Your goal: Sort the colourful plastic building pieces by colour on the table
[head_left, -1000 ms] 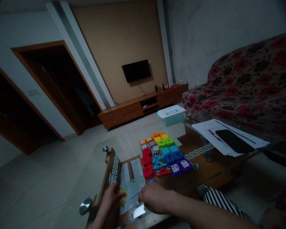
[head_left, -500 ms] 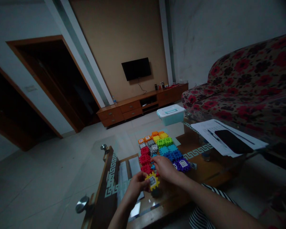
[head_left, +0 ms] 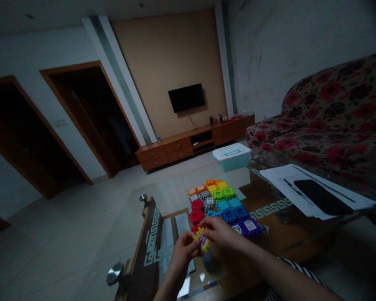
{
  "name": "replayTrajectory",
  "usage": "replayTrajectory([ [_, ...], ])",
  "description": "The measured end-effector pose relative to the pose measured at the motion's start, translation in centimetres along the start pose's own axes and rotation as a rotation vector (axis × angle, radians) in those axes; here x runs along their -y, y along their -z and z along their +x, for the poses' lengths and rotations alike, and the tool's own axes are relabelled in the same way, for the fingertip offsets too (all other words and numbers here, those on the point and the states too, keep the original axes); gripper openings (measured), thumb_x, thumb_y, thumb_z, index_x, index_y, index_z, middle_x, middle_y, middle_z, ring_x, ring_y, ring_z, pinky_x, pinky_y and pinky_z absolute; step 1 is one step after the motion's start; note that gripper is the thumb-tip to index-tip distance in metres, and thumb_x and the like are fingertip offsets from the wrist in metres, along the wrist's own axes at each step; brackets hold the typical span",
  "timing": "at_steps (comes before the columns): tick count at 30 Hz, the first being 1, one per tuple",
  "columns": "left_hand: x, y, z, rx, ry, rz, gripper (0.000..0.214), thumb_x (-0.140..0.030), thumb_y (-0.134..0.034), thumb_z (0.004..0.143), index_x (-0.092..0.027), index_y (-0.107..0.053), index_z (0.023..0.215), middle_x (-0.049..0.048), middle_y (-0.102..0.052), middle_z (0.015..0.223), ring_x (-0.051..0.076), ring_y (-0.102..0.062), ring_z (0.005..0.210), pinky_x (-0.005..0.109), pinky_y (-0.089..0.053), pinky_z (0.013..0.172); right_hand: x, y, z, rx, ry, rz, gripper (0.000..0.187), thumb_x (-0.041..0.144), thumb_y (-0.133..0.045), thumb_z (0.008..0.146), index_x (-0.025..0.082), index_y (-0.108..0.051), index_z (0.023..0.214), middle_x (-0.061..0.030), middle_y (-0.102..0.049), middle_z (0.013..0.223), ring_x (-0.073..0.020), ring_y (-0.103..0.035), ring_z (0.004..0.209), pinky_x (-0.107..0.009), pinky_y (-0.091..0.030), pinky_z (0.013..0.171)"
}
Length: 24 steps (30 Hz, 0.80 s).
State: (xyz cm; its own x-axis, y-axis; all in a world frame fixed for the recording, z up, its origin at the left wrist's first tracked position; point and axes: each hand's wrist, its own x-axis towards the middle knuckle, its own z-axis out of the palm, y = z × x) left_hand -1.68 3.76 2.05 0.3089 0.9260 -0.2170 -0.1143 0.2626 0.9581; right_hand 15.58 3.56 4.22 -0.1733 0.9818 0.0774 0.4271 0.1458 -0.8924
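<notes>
The left hand (head_left: 183,251) and right hand (head_left: 217,232) pinched a yellow gear-edged plastic tile (head_left: 201,240) between curled fingers above the glass-topped desk (head_left: 146,251). Rows of multicoloured plastic tiles (head_left: 221,205) lay at twelve o'clock; a slipped grip could drop the tile and jostle them.

The yellow tile (head_left: 202,240) is showing smooth, glossy plastic; the other tiles (head_left: 219,205) are shining likewise; the tabletop (head_left: 166,200) is gleaming as clear glass beside a varnished wooden frame (head_left: 147,246); the papers (head_left: 288,179) are staying matt; the box (head_left: 232,158) is showing pale, semi-gloss plastic; the sofa (head_left: 329,108) is showing matt floral cloth.
</notes>
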Motion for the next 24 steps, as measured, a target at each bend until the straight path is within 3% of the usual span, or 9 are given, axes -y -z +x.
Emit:
replayTrajectory([
  [5,0.0,-1.2,-2.1,0.09,0.015,-0.06,0.044,-0.039,-0.088,0.055,-0.014,-0.067,0.085,0.0007,-0.065,0.074,0.01,-0.055,0.061,0.025,-0.046,0.061,0.5,-0.2,0.1,0.021,0.028,0.176,0.025,0.006,-0.057,0.074,0.015,-0.074,0.089,-0.0063,-0.074,0.09,-0.0167,-0.066,0.084,-0.025,-0.05,0.074],
  [9,-0.2,-1.7,-3.0,0.038,-0.017,-0.071,0.042,-0.044,-0.086,0.059,-0.015,-0.069,0.085,0.0001,-0.063,0.072,0.009,-0.052,0.06,0.024,-0.043,0.061,0.8,-0.2,0.2,0.037,0.02,0.226,0.019,0.009,-0.058,0.078,0.015,-0.073,0.087,-0.0058,-0.074,0.088,-0.0158,-0.066,0.082,-0.024,-0.05,0.071],
  [16,-0.5,-1.5,-2.9,0.028,0.013,-0.121,0.045,-0.045,-0.087,0.058,-0.013,-0.072,0.086,0.0042,-0.066,0.08,0.011,-0.055,0.069,0.022,-0.04,0.063,0.7,-0.3,0.2,0.035,-0.044,0.168,0.013,0.018,-0.06,0.083,0.014,-0.072,0.08,-0.0028,-0.07,0.074,-0.0119,-0.059,0.066,-0.021,-0.045,0.061],
  [20,-0.2,-1.8,-3.1,0.074,0.068,-0.151,0.047,-0.046,-0.089,0.054,-0.013,-0.07,0.081,0.0015,-0.063,0.072,0.009,-0.053,0.064,0.02,-0.038,0.059,0.8,-0.3,0.0,0.037,-0.015,0.122,0.013,0.014,-0.061,0.081,0.014,-0.073,0.078,-0.0032,-0.071,0.074,-0.013,-0.06,0.068,-0.022,-0.044,0.063],
  [24,1.2,-1.8,-2.9,0.091,0.108,-0.042,0.051,-0.052,-0.086,0.053,-0.013,-0.066,0.079,-0.001,-0.058,0.064,0.008,-0.05,0.056,0.021,-0.037,0.053,0.5,-0.1,-0.5,0.085,0.006,0.067,0.013,0.011,-0.062,0.077,0.015,-0.074,0.08,-0.0035,-0.073,0.079,-0.0146,-0.063,0.075,-0.023,-0.045,0.068],
])
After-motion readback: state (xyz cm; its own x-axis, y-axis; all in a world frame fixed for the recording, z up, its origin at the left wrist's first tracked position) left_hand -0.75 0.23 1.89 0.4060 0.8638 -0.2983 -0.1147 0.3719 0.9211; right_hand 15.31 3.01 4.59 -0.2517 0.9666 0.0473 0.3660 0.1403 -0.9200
